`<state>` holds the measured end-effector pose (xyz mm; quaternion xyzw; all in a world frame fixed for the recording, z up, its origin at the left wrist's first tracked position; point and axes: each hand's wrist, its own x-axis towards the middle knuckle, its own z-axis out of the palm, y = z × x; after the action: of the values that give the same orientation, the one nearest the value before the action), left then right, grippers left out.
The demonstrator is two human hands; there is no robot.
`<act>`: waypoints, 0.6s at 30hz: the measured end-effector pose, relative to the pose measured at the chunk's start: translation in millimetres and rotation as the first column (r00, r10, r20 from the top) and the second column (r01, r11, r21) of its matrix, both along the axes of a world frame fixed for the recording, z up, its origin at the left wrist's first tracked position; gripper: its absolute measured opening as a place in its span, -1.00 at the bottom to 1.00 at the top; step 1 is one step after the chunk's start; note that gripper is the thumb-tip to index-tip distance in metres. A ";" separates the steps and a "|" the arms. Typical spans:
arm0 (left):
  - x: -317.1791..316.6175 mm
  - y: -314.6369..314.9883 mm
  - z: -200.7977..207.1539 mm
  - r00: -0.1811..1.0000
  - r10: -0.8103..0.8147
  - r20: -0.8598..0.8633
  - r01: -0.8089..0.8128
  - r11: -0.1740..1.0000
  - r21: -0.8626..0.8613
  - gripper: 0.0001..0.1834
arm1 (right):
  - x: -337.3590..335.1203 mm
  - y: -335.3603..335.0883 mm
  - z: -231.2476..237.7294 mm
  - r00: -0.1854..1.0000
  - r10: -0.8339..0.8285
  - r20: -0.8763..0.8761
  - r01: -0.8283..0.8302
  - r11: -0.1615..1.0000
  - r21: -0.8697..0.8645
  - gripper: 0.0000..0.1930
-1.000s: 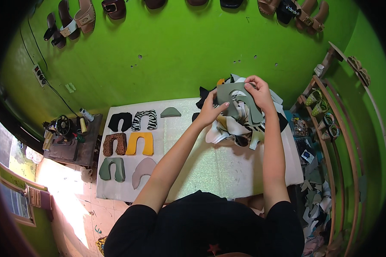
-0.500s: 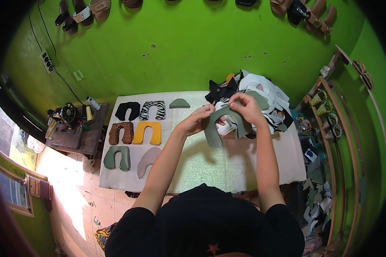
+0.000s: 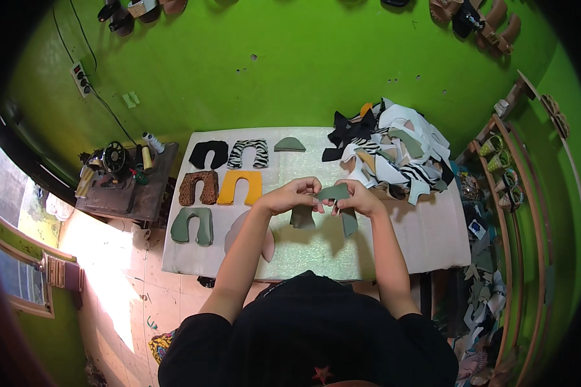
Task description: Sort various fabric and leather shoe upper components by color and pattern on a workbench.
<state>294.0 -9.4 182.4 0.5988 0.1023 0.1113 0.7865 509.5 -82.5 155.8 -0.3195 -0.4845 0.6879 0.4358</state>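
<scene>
Above the middle of the pale table, my left hand [image 3: 295,196] and my right hand [image 3: 363,198] pinch a green U-shaped cutout [image 3: 333,192] from either side, its legs hanging down. On the left lie similar arched pieces: black [image 3: 208,155], zebra-striped [image 3: 247,155], spotted brown [image 3: 199,188], yellow [image 3: 240,187] and green [image 3: 192,226]. My left forearm partly covers a pinkish-beige piece [image 3: 237,229]. A green half-round piece [image 3: 290,145] sits farther back.
A heap of mixed scraps [image 3: 394,151] covers the table's back right. To the left stands a sewing machine [image 3: 113,160] with thread cones beside it. A wooden rack [image 3: 507,226] with sandals lines the right wall, scraps lying beneath it. Shoes hang along the far wall.
Both hands have come down and nearer to me, away from the scrap heap, with the green cutout. It now bends between my fingers. The whole view has shifted slightly.
</scene>
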 end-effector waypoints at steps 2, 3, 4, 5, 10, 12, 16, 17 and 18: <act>-13.2 -3.6 -2.6 0.998 0.041 0.040 -0.041 0.999 0.005 -0.82 | -11.4 -1.0 -5.0 1.000 -0.017 0.018 0.018 0.999 -0.029 -0.69; -20.1 -4.7 -5.2 0.997 0.071 0.027 -0.069 0.996 -0.059 -0.77 | -17.5 -0.9 -5.7 0.998 -0.039 0.041 0.041 0.998 -0.041 -0.69; -26.8 -6.0 -8.4 0.995 0.100 0.013 -0.098 0.988 -0.122 -0.72 | -23.3 0.3 -6.5 0.996 -0.060 0.064 0.064 0.997 -0.052 -0.68; -31.5 -5.5 -18.9 0.992 0.122 0.019 -0.117 0.976 -0.184 -0.65 | -28.6 2.8 -7.6 0.997 -0.053 0.064 0.056 0.997 -0.056 -0.68; -60.3 -11.4 -59.0 0.990 0.138 -0.025 -0.138 0.929 -0.344 -0.54 | -56.2 14.6 -8.8 0.976 -0.065 0.206 0.072 0.997 -0.031 -0.75; -70.4 -13.4 -71.1 0.989 0.134 -0.067 -0.150 0.903 -0.403 -0.61 | -62.7 19.7 -12.8 0.981 -0.055 0.187 0.072 0.994 -0.084 -0.79; -99.0 -12.5 -78.2 0.977 0.199 -0.079 -0.211 0.830 -0.517 -0.65 | -80.1 30.5 -20.9 0.963 -0.070 0.260 0.109 0.985 -0.137 -0.82; -106.8 -10.2 -81.6 0.976 0.204 -0.081 -0.216 0.827 -0.520 -0.65 | -85.8 32.3 -22.7 0.964 -0.064 0.259 0.103 0.985 -0.141 -0.82; -116.0 -7.1 -86.5 0.964 0.261 -0.058 -0.252 0.818 -0.518 -0.65 | -95.1 34.0 -21.2 0.957 -0.100 0.273 0.138 0.982 -0.127 -0.83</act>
<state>178.0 -16.5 95.9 0.3434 0.2019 0.1889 0.8976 414.4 -48.5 134.5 -0.4680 -0.4672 0.6447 0.3836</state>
